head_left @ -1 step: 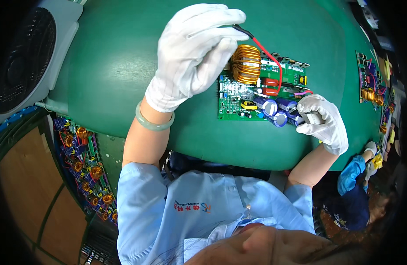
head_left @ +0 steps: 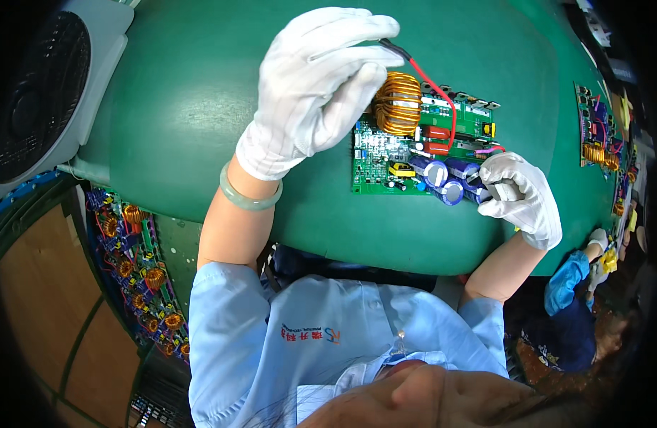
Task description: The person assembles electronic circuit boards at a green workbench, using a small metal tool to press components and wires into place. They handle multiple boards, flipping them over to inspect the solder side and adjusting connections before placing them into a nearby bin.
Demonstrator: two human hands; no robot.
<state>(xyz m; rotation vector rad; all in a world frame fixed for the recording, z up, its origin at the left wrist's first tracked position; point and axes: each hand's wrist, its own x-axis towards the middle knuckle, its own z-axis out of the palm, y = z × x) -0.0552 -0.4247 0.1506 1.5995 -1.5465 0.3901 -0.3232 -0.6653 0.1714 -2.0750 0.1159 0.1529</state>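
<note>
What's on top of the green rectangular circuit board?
On the board: a copper-wire ring coil, two red block components and blue cylindrical capacitors. The white-gloved right hand covers the board's near-right corner; anything beneath cannot be seen.

The left hand (head_left: 318, 89) and right hand (head_left: 525, 192) wear plain white gloves. The bench (head_left: 164, 107) is deep green, the circuit board (head_left: 375, 187) a brighter green. Its coil (head_left: 400, 103) is striped by copper-gold windings; the wire (head_left: 453, 120) is red with a black end. The capacitors (head_left: 434, 173) are violet-blue with silvery-grey ends, near 2 red-brown blocks (head_left: 435, 133). The bracelet (head_left: 250, 203) is pale milky green, the shirt (head_left: 228, 314) light blue with a multicoloured print, the fan (head_left: 43, 93) black inside pale grey.
</note>
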